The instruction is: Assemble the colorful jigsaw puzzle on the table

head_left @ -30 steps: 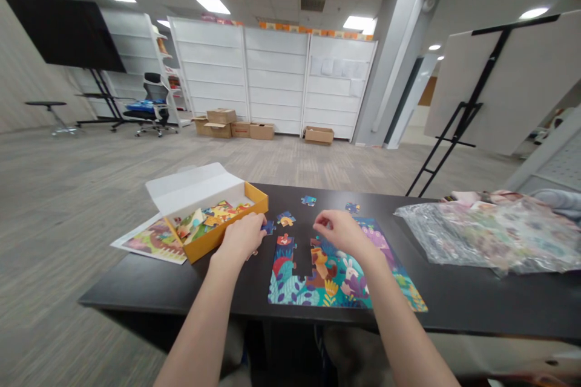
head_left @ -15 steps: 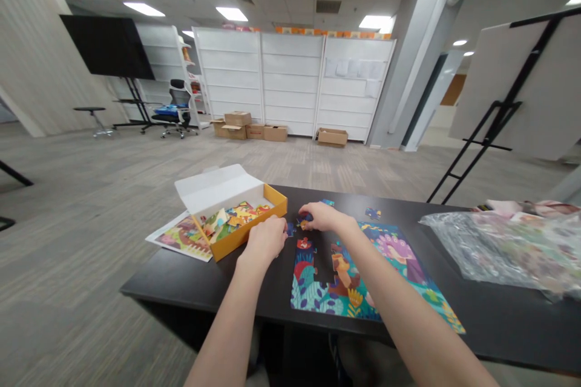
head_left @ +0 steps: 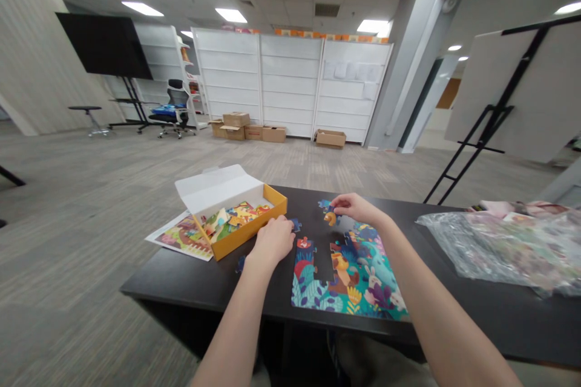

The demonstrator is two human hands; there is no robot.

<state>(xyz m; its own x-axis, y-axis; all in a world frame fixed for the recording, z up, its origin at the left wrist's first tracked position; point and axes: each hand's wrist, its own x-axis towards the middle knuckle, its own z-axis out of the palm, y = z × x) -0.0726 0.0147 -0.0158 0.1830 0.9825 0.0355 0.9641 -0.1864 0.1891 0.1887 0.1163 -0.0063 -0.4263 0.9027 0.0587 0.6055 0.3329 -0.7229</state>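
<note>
My right hand (head_left: 356, 207) pinches a jigsaw piece (head_left: 330, 218) with an orange-brown figure on dark blue, just above the table. Behind it lies a light-blue piece (head_left: 324, 204). My left hand (head_left: 275, 240) rests on the table beside the yellow box, its fingers loosely bent and apart. A blue piece (head_left: 296, 225) lies by its fingertips; I cannot tell if they touch. Another dark blue piece (head_left: 240, 263) is left of my wrist. The partly joined jigsaw puzzle (head_left: 358, 299) lies in front of me, with a gap in its left part; my right forearm covers its right side.
A yellow box (head_left: 249, 237) with a raised white lid holds several loose pieces. Under it lies a printed picture sheet (head_left: 179, 240). A clear plastic bag (head_left: 494, 248) sits on the right of the black table (head_left: 195, 281). A board stand (head_left: 488, 124) stands beyond.
My right hand has moved right and slightly up with the piece, away from my left hand. My left hand has shifted slightly right. The dark blue piece left of my wrist is now visible.
</note>
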